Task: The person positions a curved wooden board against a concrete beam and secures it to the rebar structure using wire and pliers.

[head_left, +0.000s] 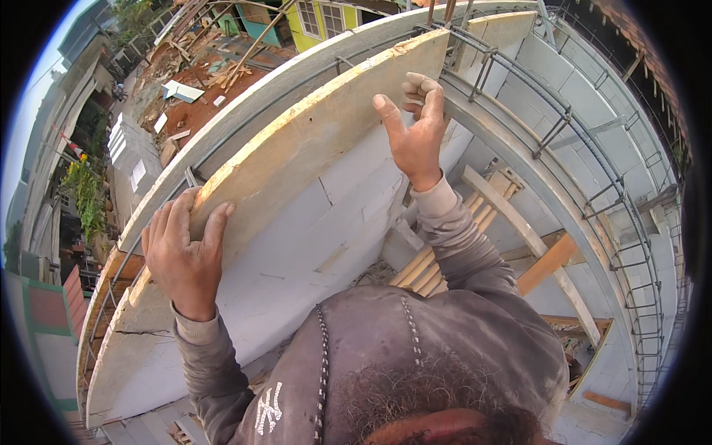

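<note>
Left grip (185, 248) hooks over the top edge of a long pale board (311, 152), which runs mostly rightward from it, as the right grip (414, 126), loosely spread, hangs near the far end, where a matching hold would likely steady it evenly.

Left hand (185, 252) on board (297, 152) (cracked)

The palm of the left hand (185, 259) is hidden against the board (319, 111), the lower edge cuts off the grey-brown top (489, 334), the dark rim crops the tiled roof (647, 52), and far dark shapes (119, 92) are too small to tell.
</note>
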A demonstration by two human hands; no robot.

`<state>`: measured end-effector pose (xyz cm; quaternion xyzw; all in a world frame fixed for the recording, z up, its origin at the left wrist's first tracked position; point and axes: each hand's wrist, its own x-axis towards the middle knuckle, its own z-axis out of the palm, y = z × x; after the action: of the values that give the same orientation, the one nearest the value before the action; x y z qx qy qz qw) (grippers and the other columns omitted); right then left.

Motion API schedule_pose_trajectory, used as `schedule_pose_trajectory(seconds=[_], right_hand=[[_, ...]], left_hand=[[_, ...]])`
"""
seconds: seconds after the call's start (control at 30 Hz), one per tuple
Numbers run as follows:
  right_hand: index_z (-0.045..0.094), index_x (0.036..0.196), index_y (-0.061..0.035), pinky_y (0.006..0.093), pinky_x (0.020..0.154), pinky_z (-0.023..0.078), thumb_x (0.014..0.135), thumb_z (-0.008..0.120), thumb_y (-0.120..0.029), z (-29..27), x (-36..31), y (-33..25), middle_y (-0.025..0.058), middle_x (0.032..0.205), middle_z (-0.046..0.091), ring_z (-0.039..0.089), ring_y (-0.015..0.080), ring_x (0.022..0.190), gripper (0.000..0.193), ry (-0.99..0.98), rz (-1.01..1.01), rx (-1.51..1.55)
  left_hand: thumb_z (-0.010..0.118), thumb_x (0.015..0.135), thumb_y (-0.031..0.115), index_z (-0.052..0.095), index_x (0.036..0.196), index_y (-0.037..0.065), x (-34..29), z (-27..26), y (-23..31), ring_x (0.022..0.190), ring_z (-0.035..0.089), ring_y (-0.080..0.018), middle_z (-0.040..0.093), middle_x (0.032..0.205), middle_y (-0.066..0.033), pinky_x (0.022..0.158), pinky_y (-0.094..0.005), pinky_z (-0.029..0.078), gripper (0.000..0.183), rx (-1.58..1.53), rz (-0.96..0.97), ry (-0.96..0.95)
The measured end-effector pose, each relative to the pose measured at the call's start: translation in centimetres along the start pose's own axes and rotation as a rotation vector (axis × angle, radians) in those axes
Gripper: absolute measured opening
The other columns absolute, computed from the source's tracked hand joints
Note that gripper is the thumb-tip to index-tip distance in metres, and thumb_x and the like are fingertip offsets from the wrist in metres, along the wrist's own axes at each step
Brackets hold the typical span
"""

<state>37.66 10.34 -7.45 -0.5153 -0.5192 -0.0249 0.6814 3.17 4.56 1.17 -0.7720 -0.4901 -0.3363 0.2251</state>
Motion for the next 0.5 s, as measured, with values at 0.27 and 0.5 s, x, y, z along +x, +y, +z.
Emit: schedule_pose_trajectory(seconds=[0.27, 0.5], right_hand=[[0.069, 0.13, -0.0122, 0.0581, 0.126, 0.028, 0.072, 0.093, -0.061, 1.6, 5.8, -3.0, 0.0101, 0.126, 0.068, 0.059, 0.0318, 0.129, 0.08, -0.475, -0.78, -0.397], [0.065, 0.122, -0.0058, 0.0474, 0.107, 0.039, 0.078, 0.092, -0.05, 2.2, 6.5, -2.9, 0.0109, 0.118, 0.066, 0.059, 0.0351, 0.117, 0.068, -0.564, -0.795, -0.403]], left_hand=[[0.092, 0.081, 0.04, 0.079, 0.109, 0.011, -0.8, 0.7, -1.5, 0.09, 0.072, -0.0228, 0.079, 0.098, -0.004, 0.082, -0.0386, 0.05, 0.043, -0.022, 0.047, 0.057], [0.091, 0.082, 0.044, 0.075, 0.128, 0.02, -4.1, -0.6, -2.5, 0.127, 0.059, -0.0221, 0.072, 0.131, 0.0, 0.113, -0.0448, 0.035, 0.054, -0.027, -0.021, 0.244]])
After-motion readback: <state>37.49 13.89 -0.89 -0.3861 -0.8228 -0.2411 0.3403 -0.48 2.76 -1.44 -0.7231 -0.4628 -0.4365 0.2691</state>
